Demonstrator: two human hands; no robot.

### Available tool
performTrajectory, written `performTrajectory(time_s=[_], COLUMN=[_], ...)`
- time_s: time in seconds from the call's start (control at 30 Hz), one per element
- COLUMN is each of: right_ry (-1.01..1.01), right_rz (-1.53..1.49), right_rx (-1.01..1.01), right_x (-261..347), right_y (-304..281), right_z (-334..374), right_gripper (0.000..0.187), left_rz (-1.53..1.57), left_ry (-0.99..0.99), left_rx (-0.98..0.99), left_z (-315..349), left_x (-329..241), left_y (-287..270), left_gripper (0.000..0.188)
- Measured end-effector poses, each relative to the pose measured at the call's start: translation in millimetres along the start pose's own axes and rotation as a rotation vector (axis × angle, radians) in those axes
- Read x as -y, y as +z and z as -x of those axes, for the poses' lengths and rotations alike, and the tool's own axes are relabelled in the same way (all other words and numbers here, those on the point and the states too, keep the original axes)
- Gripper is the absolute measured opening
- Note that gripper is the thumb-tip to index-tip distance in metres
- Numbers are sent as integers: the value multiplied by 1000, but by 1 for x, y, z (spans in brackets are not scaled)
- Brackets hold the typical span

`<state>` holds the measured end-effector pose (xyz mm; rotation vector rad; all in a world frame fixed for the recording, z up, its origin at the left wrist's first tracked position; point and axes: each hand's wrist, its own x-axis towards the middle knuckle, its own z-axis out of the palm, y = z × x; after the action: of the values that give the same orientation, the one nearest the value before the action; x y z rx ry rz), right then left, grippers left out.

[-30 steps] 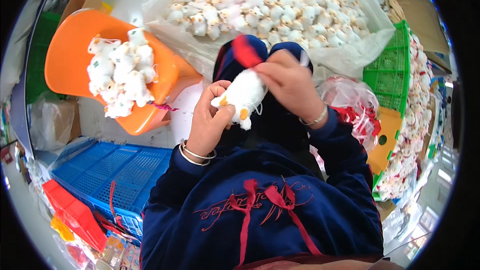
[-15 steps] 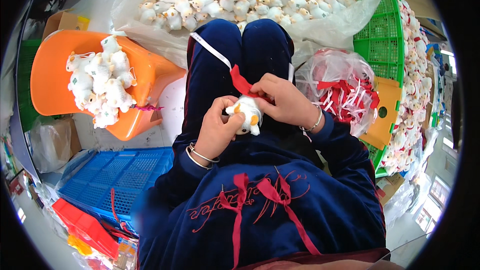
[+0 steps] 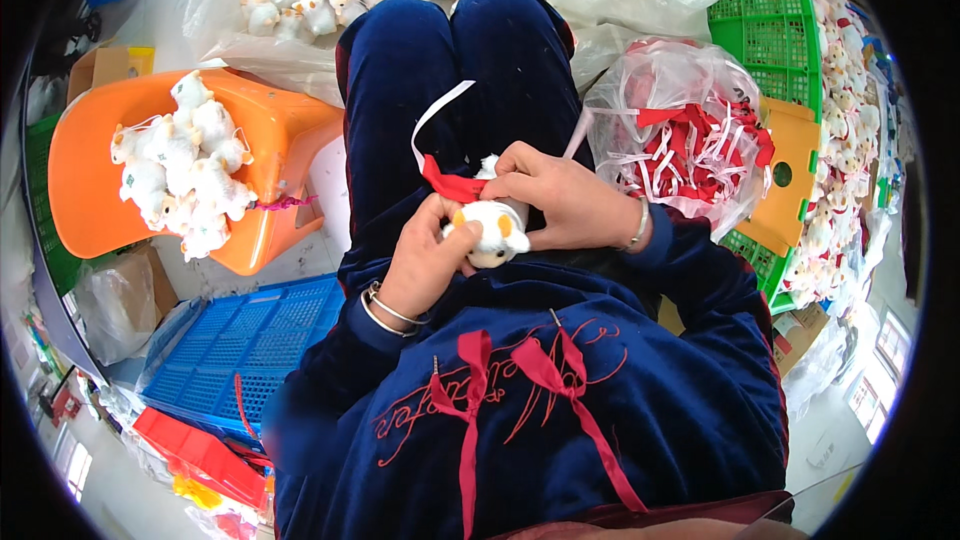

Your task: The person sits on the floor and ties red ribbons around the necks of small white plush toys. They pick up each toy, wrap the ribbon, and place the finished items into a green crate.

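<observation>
Above my lap I hold a small white plush animal (image 3: 497,229) with orange ears, its head turned toward me. My left hand (image 3: 432,250) is closed round the head, the thumb resting by one ear. Closed on the other side of the body is my right hand (image 3: 570,198), its fingers curled at the plush's back near the cloth. A red cloth strip (image 3: 448,183) with a white ribbon (image 3: 432,120) lies across the plush's neck, its ribbon end sticking out over my left thigh. The undersides of the fingers are hidden.
Several white plush animals (image 3: 185,165) lie on an orange chair (image 3: 85,165) at left. A plastic sheet (image 3: 215,0) beyond my knees holds a large pile. At right sit a clear bag (image 3: 640,70) of red strips and a green crate (image 3: 765,35). A blue crate (image 3: 235,340) stands lower left.
The red strip has moved from the upper side of the plush to its left, near my left fingers. My right hand has shifted round the body. The whole view has tilted slightly.
</observation>
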<state>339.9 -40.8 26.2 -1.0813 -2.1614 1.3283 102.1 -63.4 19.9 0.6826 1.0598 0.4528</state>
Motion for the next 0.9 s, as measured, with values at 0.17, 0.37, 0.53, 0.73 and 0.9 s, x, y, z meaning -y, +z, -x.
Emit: performTrajectory(time_s=[0.17, 0.37, 0.53, 0.73, 0.9], right_ry=[-35, -44, 118, 421, 489], right_rz=[-96, -180, -302, -396, -575], right_rx=[-96, -67, -30, -206, -155], right_x=[-5, -4, -6, -10, -11], right_y=[7, 2, -4, 6, 2], right_z=[9, 10, 12, 19, 25], right_gripper=[52, 52, 47, 37, 26], left_rz=[-544, -1037, -837, -575, -313], left_ry=[391, 819, 683, 547, 217], left_rx=[28, 87, 279, 149, 80], left_z=[10, -4, -18, -33, -41], left_x=[-21, -40, -26, -27, -13], left_y=[-19, -13, -12, -4, 2], left_gripper=[17, 64, 66, 42, 47])
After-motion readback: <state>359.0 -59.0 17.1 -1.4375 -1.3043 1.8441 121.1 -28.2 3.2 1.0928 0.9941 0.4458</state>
